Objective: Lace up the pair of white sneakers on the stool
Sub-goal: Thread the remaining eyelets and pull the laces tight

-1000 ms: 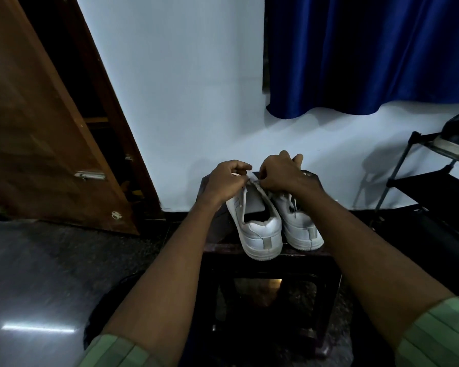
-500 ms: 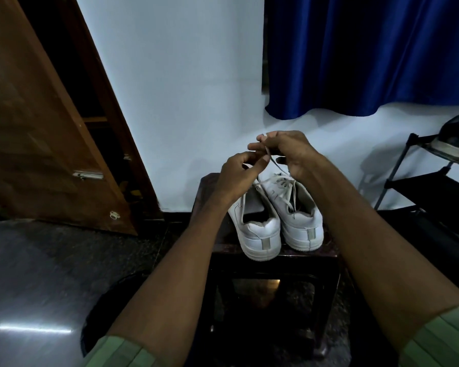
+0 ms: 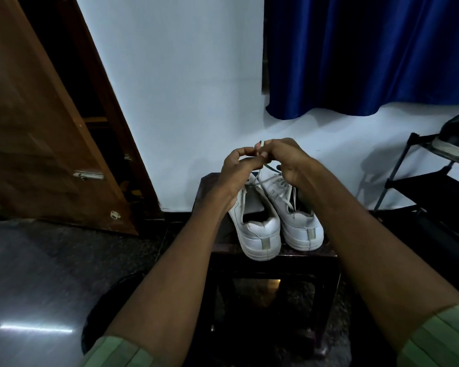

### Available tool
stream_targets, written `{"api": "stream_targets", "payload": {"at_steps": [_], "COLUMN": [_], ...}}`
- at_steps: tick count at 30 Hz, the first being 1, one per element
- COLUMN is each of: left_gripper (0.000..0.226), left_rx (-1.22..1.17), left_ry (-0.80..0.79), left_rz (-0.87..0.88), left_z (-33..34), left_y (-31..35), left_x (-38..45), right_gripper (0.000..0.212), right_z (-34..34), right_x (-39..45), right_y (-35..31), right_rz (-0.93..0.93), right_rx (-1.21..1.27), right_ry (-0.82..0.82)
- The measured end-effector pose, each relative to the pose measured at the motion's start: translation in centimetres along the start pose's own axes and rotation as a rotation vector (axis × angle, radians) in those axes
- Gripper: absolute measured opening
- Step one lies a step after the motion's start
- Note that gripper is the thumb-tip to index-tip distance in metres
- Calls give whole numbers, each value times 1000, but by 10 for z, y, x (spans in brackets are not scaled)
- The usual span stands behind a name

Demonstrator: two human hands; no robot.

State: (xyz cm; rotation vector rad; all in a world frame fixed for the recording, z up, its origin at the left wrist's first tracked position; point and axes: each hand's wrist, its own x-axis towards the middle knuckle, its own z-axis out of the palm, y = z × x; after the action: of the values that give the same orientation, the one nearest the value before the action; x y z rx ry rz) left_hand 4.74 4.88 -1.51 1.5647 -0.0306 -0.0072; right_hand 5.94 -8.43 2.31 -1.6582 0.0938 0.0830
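Two white sneakers stand side by side on a dark stool [image 3: 326, 254], heels toward me. The left sneaker [image 3: 260, 234] has an open throat; the right sneaker [image 3: 301, 226] shows laces across its tongue. Both hands are raised above the shoes' front halves and meet fingertip to fingertip. My left hand [image 3: 239, 168] pinches a white lace [image 3: 256, 182] that runs down to the left sneaker. My right hand [image 3: 284, 160] pinches the lace's upper end beside it. The shoes' toes are hidden behind my hands.
A brown wooden door [image 3: 37, 123] leans open at the left. A blue curtain [image 3: 368, 54] hangs over the white wall. A black shoe rack [image 3: 421, 178] with a dark shoe [image 3: 456, 139] stands at the right. The floor is dark and glossy.
Both hands rose from the shoes' tongues, drawing the lace upward. They now hold it together a little lower than half a second ago.
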Motion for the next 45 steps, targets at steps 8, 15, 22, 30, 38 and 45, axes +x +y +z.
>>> {"api": "stream_targets", "payload": {"at_steps": [8,15,22,30,38,45], "left_gripper": [7,18,19,18,17,24], "left_rx": [-566,-392,65,169,201,414], "left_ry": [16,72,89,150,86,52], "left_rz": [89,106,162,152,209,113], "left_z": [-17,-22,-30,-45,-35,-58], "left_y": [12,12,7,-1,-1,-10], "left_x": [9,9,9,16,15,19], "right_gripper": [11,44,24,49,24,33], "right_z": [-9,-11,-8,-32,0,-23], "right_x": [12,12,22,31,16,39], "right_y": [12,12,21,28,23,29], "right_rz": [-69,-336,-268,-167,-420,-155], "right_rx": [-146,-383,-141,-567,-521,-258], "right_ry": [263,-29,42,40,-357,385]}}
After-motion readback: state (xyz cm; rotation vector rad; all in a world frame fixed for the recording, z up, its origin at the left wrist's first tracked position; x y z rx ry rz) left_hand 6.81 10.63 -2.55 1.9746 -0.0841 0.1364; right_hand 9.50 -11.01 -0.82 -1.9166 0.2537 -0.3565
